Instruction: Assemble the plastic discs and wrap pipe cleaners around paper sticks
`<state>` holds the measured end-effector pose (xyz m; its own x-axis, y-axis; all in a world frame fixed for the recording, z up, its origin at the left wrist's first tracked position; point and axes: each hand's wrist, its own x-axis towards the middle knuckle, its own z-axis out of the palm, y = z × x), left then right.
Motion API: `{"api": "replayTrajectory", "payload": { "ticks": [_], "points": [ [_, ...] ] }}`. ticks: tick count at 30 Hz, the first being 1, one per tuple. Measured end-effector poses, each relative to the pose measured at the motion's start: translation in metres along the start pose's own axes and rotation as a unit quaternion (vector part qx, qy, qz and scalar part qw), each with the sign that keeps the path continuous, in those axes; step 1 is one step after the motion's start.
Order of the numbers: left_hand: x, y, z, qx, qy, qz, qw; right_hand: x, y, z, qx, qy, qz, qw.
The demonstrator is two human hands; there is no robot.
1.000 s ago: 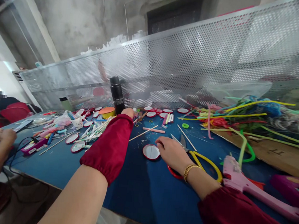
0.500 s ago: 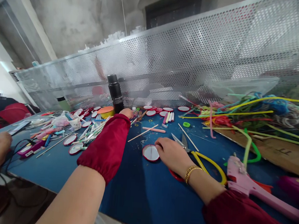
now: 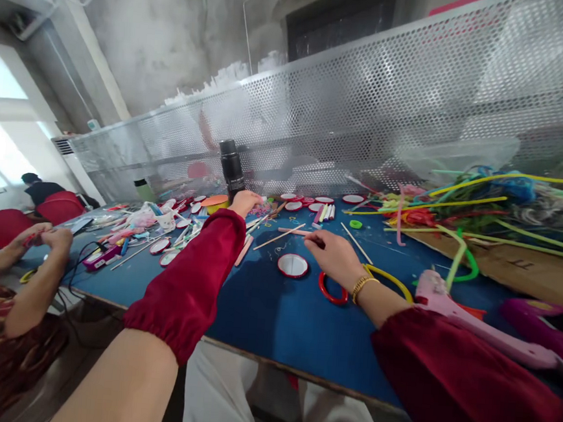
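Observation:
My left hand point(image 3: 244, 203) reaches to the back of the table beside a black bottle point(image 3: 231, 168). Its fingers point down at small pink and purple bits and are mostly hidden. My right hand point(image 3: 335, 257), with a gold bracelet at the wrist, hangs over the table with fingers curled in and thumb close to them. Whatever they pinch, if anything, is too small to make out. Just left of it lies a round white disc with a red rim point(image 3: 293, 265). Under the right hand are scissor handles, a red loop point(image 3: 332, 294) and a yellow loop point(image 3: 395, 280).
Wooden sticks point(image 3: 279, 235), marker pens point(image 3: 327, 213) and more red-rimmed discs point(image 3: 353, 199) lie further back. A pink glue gun point(image 3: 477, 324) rests right. Colourful pipe cleaners point(image 3: 471, 216) pile on cardboard point(image 3: 521, 265). Another person's hands point(image 3: 48, 237) work at left. A perforated metal screen point(image 3: 358, 100) stands behind.
My right hand has lifted off the disc's edge, its fingers now curled. The left hand stays at the back by the bottle. The view has shifted, showing more at the left.

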<state>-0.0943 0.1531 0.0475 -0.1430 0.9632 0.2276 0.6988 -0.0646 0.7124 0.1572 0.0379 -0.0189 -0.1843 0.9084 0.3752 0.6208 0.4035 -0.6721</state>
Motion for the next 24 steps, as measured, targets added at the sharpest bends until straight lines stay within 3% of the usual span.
{"api": "replayTrajectory", "payload": {
  "ticks": [2,5,6,9,13,17,20,24],
  "points": [
    [-0.027,0.012,0.016,-0.03,-0.026,0.018,0.999,0.001,0.0,-0.001,0.089,0.02,0.009,0.996],
    [-0.069,0.032,0.047,-0.061,-0.116,0.137,0.982,0.002,-0.002,-0.002,0.233,0.026,0.064,0.97],
    [-0.081,0.038,0.056,-0.044,-0.122,0.174,0.976,0.001,-0.003,-0.003,0.263,0.023,0.076,0.961],
    [-0.105,0.047,0.071,-0.022,-0.063,0.24,0.969,0.001,-0.002,-0.005,0.315,0.013,0.084,0.945],
    [-0.11,0.044,0.072,-0.15,-0.093,0.175,0.969,0.003,0.001,-0.007,0.347,0.016,0.087,0.934],
    [-0.112,0.035,0.068,-0.257,-0.162,0.107,0.947,0.004,0.004,-0.004,0.277,-0.003,0.077,0.958],
    [-0.116,0.034,0.063,-0.262,-0.178,0.111,0.942,0.005,0.004,0.0,0.233,-0.018,0.077,0.969],
    [-0.115,0.035,0.057,-0.184,-0.169,0.149,0.957,0.006,0.0,0.002,0.307,-0.055,0.13,0.941]
  ]
}}
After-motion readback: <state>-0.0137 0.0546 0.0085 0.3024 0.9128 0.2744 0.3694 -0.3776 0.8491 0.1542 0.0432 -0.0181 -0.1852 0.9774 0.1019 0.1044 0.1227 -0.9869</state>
